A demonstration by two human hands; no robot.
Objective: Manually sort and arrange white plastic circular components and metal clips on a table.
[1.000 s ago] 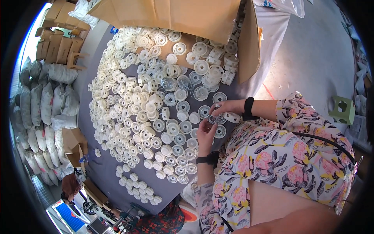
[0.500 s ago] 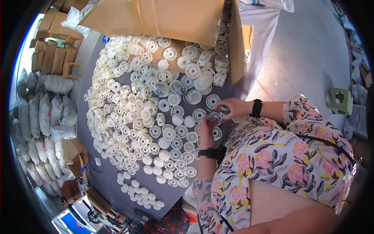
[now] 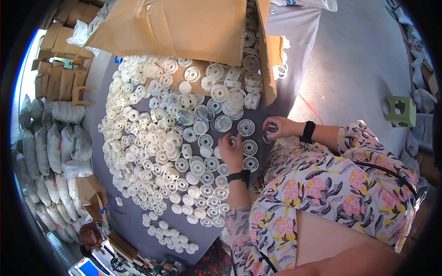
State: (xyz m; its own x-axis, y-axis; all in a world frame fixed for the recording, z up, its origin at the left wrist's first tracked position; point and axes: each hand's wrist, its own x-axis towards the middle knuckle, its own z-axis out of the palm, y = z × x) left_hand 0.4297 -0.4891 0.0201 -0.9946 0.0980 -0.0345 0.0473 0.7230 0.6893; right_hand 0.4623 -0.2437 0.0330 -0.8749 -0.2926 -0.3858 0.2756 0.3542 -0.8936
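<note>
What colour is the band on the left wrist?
Black, seen in the head view: the wristband sits just behind the left hand.
</note>
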